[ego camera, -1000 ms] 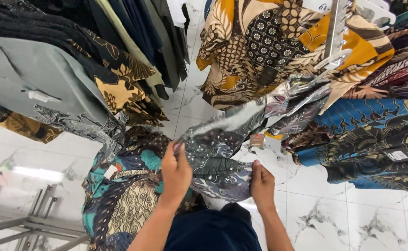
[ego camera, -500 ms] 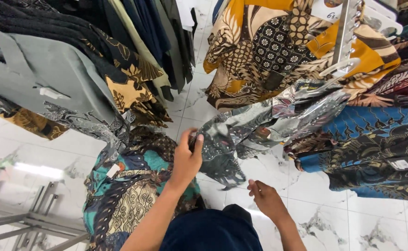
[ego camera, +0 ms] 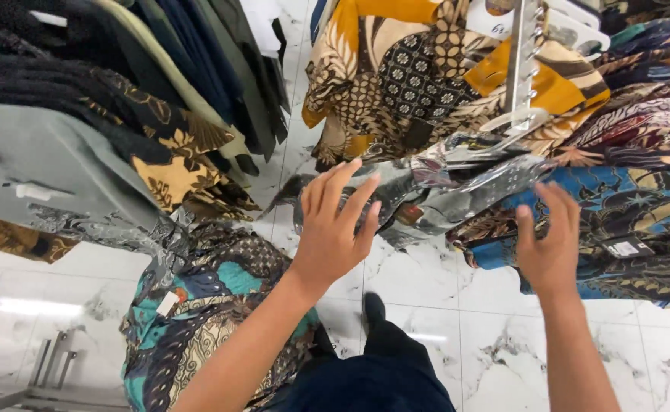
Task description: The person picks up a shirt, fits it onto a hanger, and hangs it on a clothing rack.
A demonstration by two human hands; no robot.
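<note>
A grey patterned garment in clear plastic wrap (ego camera: 457, 187) hangs from a white hanger (ego camera: 522, 118) on a metal rack arm. My left hand (ego camera: 333, 229) is raised in front of the wrap's left end with its fingers spread, holding nothing. My right hand (ego camera: 550, 248) is raised at the wrap's right lower edge, fingers stretched up over a blue batik shirt (ego camera: 632, 198). I cannot tell whether either hand touches the plastic.
Yellow and brown batik shirts (ego camera: 396, 84) hang above the wrap. Dark and grey garments (ego camera: 83, 114) fill the left rack. A teal batik shirt with a tag (ego camera: 198, 305) hangs low on the left. White marble floor tiles (ego camera: 442, 282) lie below, with my dark shoe (ego camera: 373, 309).
Both hands held the wrapped garment's lower part a second ago. The right hand dropped off first, then the left let go. Both hands have risen and opened, and the garment hangs higher in view.
</note>
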